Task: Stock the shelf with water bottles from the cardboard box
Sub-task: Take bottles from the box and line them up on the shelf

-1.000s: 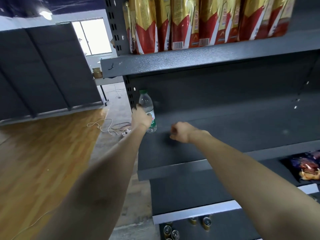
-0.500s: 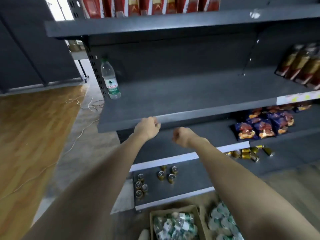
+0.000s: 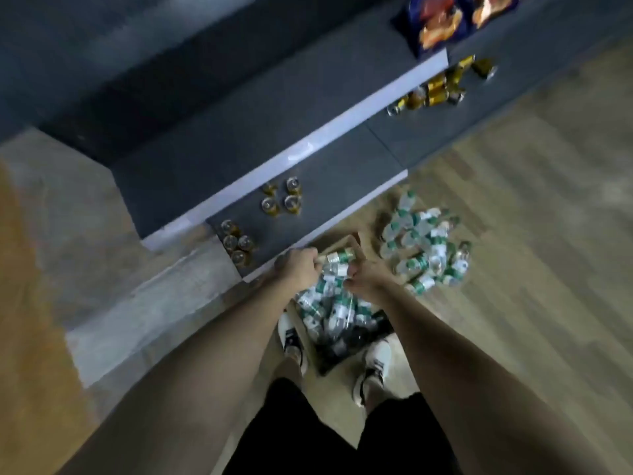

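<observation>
I look straight down at a cardboard box (image 3: 343, 242) on the floor between my feet, full of clear water bottles (image 3: 329, 305) with green-and-white labels. My left hand (image 3: 297, 269) and my right hand (image 3: 367, 276) hang side by side over the far end of the box, both curled into loose fists with nothing visibly in them. The picture is blurred by motion. The dark grey shelf unit (image 3: 308, 108) rises just beyond the box. The upper shelf with the bottle placed earlier is out of view.
A loose pile of more water bottles (image 3: 424, 250) lies on the wooden floor right of the box. Golden cans (image 3: 281, 198) stand on the lowest shelf, with more cans (image 3: 435, 92) and snack bags (image 3: 442, 24) further right. My white shoes (image 3: 292, 341) flank the box.
My view has swung from the upper shelf down to the floor. My left hand let go of the bottle on the shelf, and both hands dropped to just above the box.
</observation>
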